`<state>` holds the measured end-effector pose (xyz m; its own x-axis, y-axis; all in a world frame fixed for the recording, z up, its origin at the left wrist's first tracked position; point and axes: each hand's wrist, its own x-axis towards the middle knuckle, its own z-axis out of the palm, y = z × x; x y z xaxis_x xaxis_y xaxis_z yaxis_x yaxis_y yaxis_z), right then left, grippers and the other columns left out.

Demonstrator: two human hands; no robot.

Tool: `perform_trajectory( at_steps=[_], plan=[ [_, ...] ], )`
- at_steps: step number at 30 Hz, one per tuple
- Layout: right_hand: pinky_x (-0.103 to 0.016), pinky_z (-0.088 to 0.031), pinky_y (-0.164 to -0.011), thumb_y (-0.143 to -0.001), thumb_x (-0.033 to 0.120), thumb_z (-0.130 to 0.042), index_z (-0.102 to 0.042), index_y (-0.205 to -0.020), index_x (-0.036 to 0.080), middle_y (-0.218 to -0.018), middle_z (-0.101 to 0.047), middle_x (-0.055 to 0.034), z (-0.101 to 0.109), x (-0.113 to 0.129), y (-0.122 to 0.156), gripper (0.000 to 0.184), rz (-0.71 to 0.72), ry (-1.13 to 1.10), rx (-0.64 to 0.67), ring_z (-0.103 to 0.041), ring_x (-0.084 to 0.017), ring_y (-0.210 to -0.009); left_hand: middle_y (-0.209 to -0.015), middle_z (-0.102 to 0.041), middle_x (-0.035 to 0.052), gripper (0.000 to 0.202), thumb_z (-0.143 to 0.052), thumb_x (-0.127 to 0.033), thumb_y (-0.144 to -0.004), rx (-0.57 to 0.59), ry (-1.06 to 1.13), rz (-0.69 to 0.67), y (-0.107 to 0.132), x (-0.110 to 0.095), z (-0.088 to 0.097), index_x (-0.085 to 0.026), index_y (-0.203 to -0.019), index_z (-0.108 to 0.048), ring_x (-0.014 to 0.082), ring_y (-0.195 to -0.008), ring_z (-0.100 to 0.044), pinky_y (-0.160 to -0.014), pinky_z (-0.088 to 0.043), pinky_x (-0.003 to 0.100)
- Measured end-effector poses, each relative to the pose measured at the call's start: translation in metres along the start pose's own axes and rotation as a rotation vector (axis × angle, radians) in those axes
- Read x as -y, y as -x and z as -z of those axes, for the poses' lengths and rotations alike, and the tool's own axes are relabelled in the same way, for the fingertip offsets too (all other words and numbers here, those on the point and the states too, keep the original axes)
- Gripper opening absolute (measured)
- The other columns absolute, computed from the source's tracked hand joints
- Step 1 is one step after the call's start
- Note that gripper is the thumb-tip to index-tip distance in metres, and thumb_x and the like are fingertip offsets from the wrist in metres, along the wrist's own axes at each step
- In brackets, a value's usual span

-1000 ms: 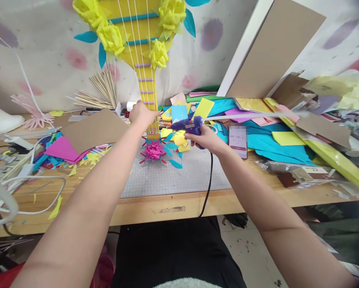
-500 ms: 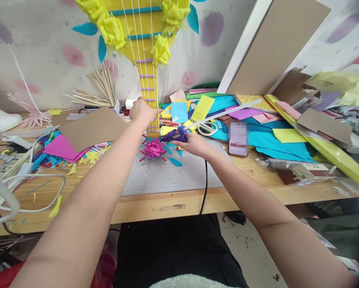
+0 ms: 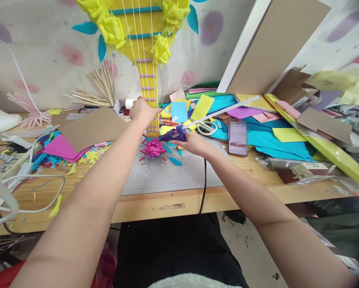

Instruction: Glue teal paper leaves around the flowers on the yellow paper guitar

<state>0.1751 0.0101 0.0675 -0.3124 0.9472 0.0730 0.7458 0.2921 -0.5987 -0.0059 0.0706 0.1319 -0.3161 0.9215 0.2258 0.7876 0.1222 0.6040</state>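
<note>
The left hand clasps a narrow yellow neck, whose base the purple glue gun gripped by the right hand has neared, seemingly for gluing.

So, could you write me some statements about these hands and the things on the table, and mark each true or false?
1. The right hand holds a purple plastic glue gun. True.
2. The left hand is on the white-handled scissors. False: it is on the narrow neck of the yellow guitar-shaped craft piece.
3. The ruffled magenta paper flower is by the neck's lower end. True.
4. The glue gun's nozzle points away from the neck. False: it points toward the neck's lower end.
5. The rectangular dark-edged phone lies left of the glue gun. False: it lies to its right.
6. Ruffled yellow flowers decorate the guitar-shaped piece. True.
</note>
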Motion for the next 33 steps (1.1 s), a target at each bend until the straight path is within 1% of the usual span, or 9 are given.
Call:
perform_trajectory(
  at_steps=[4,8,14,18,21,25,28,30,33],
  plan=[
    [-0.028,-0.046,-0.068,-0.079,0.050,-0.060,-0.064,-0.100,0.019,-0.092,-0.070,-0.0090,0.002,0.004,0.000,0.038,-0.047,0.046,0.005,-0.065,-0.021,-0.081,-0.124,-0.057,0.0135,0.064,-0.073,-0.058,-0.061,0.000,-0.005,0.005,0.000,-0.001,0.000,-0.021,-0.108,-0.053,0.0362,-0.124,-0.047,-0.096,-0.040,0.049],
    [-0.028,-0.045,-0.068,-0.081,0.049,-0.059,-0.064,-0.100,0.017,-0.094,-0.070,-0.0105,0.003,0.009,0.001,0.038,-0.055,0.098,0.012,-0.064,-0.023,-0.084,-0.124,-0.058,0.0141,0.065,-0.072,-0.061,-0.061,0.000,-0.018,-0.002,-0.001,-0.001,0.000,-0.020,-0.107,-0.053,0.0359,-0.125,-0.046,-0.096,-0.040,0.049],
    [-0.028,-0.045,-0.070,-0.082,0.048,-0.059,-0.064,-0.103,0.017,-0.094,-0.070,-0.0096,0.003,0.009,0.001,0.038,-0.043,0.064,0.021,-0.064,-0.022,-0.087,-0.123,-0.058,0.0132,0.064,-0.076,-0.057,-0.058,-0.009,-0.049,0.019,-0.002,-0.002,-0.001,-0.022,-0.107,-0.054,0.0360,-0.122,-0.049,-0.095,-0.042,0.049],
    [-0.028,-0.045,-0.070,-0.081,0.050,-0.059,-0.064,-0.103,0.017,-0.094,-0.070,-0.0102,0.004,0.006,0.001,0.041,-0.062,0.058,0.008,-0.064,-0.023,-0.087,-0.121,-0.060,0.0121,0.062,-0.071,-0.062,-0.061,-0.021,-0.026,0.011,-0.002,-0.001,-0.001,-0.021,-0.105,-0.055,0.0348,-0.124,-0.048,-0.095,-0.042,0.047],
    [-0.029,-0.045,-0.072,-0.081,0.049,-0.058,-0.063,-0.104,0.017,-0.098,-0.069,-0.0110,0.005,0.007,0.002,0.040,-0.040,0.078,-0.005,-0.064,-0.024,-0.090,-0.122,-0.059,0.0130,0.062,-0.070,-0.063,-0.062,-0.013,-0.010,0.007,-0.003,0.000,-0.001,-0.020,-0.105,-0.056,0.0352,-0.125,-0.047,-0.095,-0.041,0.047],
    [-0.030,-0.045,-0.071,-0.083,0.049,-0.056,-0.064,-0.101,0.018,-0.095,-0.069,-0.0110,0.003,0.009,0.003,0.037,0.013,0.165,-0.012,-0.064,-0.025,-0.088,-0.122,-0.059,0.0140,0.062,-0.075,-0.054,-0.059,-0.018,-0.059,0.021,-0.003,-0.001,-0.001,-0.021,-0.107,-0.055,0.0349,-0.119,-0.052,-0.092,-0.044,0.046],
    [-0.030,-0.044,-0.070,-0.083,0.050,-0.054,-0.065,-0.098,0.020,-0.092,-0.069,-0.0105,-0.001,0.008,0.004,0.036,0.068,0.225,-0.043,-0.064,-0.026,-0.088,-0.120,-0.060,0.0151,0.063,-0.077,-0.049,-0.059,-0.035,-0.096,0.022,-0.003,-0.002,-0.001,-0.019,-0.110,-0.055,0.0338,-0.115,-0.055,-0.090,-0.045,0.044],
    [-0.030,-0.044,-0.070,-0.083,0.052,-0.054,-0.065,-0.098,0.020,-0.091,-0.069,-0.0103,-0.003,0.007,0.004,0.036,0.094,0.248,-0.065,-0.064,-0.026,-0.088,-0.120,-0.060,0.0150,0.063,-0.075,-0.051,-0.060,-0.032,-0.103,0.025,-0.003,-0.003,-0.001,-0.018,-0.110,-0.055,0.0337,-0.117,-0.054,-0.091,-0.045,0.043],
    [-0.029,-0.043,-0.068,-0.083,0.053,-0.053,-0.065,-0.098,0.019,-0.089,-0.069,-0.0103,-0.006,0.006,0.004,0.038,0.097,0.285,-0.065,-0.065,-0.025,-0.085,-0.122,-0.059,0.0134,0.063,-0.074,-0.055,-0.060,-0.016,-0.100,0.026,-0.003,-0.003,0.000,-0.022,-0.110,-0.055,0.0351,-0.120,-0.051,-0.092,-0.044,0.045]
  ],
)
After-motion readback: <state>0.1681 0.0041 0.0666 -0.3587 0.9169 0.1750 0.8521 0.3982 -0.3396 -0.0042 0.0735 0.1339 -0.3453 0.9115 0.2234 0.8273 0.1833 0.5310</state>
